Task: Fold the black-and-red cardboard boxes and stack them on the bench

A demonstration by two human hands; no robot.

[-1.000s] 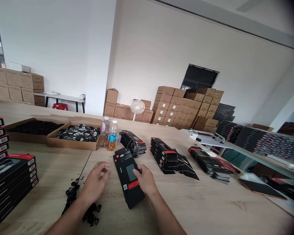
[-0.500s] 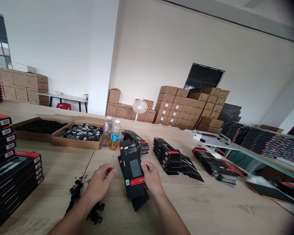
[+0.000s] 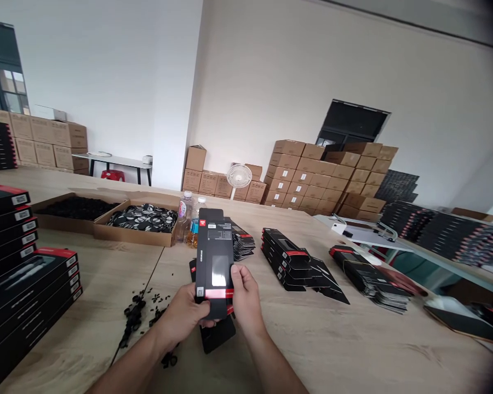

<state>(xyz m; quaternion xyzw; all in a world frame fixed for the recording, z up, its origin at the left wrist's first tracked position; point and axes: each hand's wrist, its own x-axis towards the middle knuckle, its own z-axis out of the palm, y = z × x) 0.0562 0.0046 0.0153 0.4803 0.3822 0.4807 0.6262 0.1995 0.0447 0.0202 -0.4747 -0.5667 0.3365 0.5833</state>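
Gripping a flat black carton (image 3: 212, 241) between left hand (image 3: 184, 316) and right hand (image 3: 246, 298), holding it over another carton (image 3: 218, 336) on the surface (image 3: 332, 347).

Black windowed carton (image 3: 214, 246), red-banded, held raised

- Between left hand (image 3: 184, 313) and right hand (image 3: 246, 300): a flat black cardboard carton (image 3: 207, 251), above a second black carton (image 3: 219, 336) on the pale wooden table (image 3: 312, 350).
- Left of both: scattered small black pieces (image 3: 133, 318); farther left, stacked black rectangular boxes (image 3: 28, 298).
- Behind the pieces: an open brown cardboard tray (image 3: 131, 236) holding round discs (image 3: 143, 218); clear plastic bottles (image 3: 184, 219) at its right.
- Right of the cartons, outward: folded black cardboard boxes (image 3: 276, 257), then a bundle of flat black cartons (image 3: 365, 276).
- Behind the table: a round white fan (image 3: 239, 175), brown cardboard boxes (image 3: 308, 178) to its right.
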